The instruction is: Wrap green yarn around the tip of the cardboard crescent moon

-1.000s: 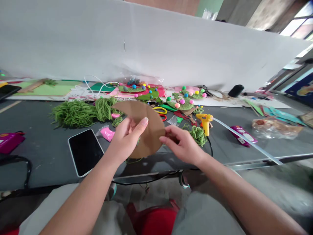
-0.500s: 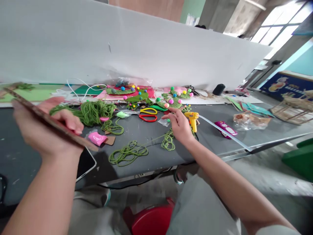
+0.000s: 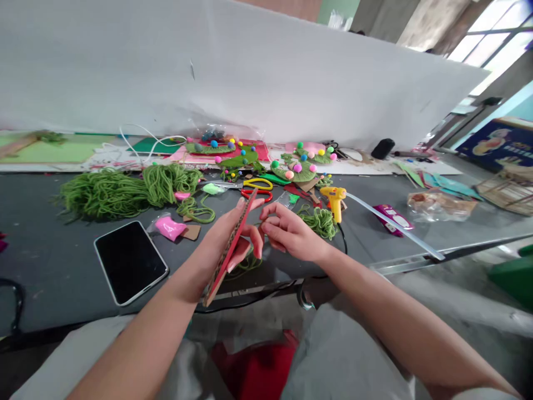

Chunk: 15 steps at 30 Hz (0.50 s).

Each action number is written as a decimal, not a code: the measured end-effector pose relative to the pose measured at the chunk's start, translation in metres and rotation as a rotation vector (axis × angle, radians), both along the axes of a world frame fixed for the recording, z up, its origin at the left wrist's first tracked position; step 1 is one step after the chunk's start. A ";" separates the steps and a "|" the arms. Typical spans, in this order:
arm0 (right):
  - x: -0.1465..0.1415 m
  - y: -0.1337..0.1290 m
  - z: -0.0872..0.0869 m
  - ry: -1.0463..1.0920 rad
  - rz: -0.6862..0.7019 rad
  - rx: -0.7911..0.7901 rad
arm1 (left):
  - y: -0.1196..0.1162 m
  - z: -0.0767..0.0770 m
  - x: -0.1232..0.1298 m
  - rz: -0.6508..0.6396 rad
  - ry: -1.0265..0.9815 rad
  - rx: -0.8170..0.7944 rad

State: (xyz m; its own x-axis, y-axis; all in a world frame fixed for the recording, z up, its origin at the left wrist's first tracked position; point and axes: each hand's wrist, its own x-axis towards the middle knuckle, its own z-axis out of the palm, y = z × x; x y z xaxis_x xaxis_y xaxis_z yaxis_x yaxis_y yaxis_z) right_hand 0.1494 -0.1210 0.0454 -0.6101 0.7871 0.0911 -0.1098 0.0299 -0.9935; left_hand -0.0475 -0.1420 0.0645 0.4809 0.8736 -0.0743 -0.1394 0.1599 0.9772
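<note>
1. Head view: the red-faced cardboard piece [image 3: 229, 253] stands edge-on above the front of our bench [image 3: 66, 266]. Our left hand [image 3: 208, 244] has it in its grip, fingers curled over the red face; squeezing hard could crease it.
2. Our right hand [image 3: 291, 233] is close beside, fingers bunched; we cannot tell if they pinch anything.
3. Loose yarn loops [image 3: 245, 265] beneath could snag its rough edge.
4. Farther right, our forearm could knock the glue stick [image 3: 395, 226], swinging the glue gun [image 3: 333, 203].
</note>
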 end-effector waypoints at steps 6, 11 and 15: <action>0.004 0.003 -0.010 0.004 -0.067 0.110 | -0.002 0.006 0.003 0.062 0.077 -0.004; -0.001 0.001 -0.017 -0.032 -0.455 0.304 | -0.005 0.004 0.012 0.164 0.201 0.032; -0.004 -0.003 -0.016 -0.121 -0.505 0.516 | 0.000 -0.004 0.016 0.271 0.263 0.128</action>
State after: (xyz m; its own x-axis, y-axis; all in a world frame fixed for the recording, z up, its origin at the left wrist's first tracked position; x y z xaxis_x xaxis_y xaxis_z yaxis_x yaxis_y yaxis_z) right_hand 0.1451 -0.1242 0.0291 -0.2133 0.8504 0.4810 0.1510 0.5151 -0.8437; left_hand -0.0311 -0.1422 0.0608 0.2109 0.9764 -0.0466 0.0976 0.0264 0.9949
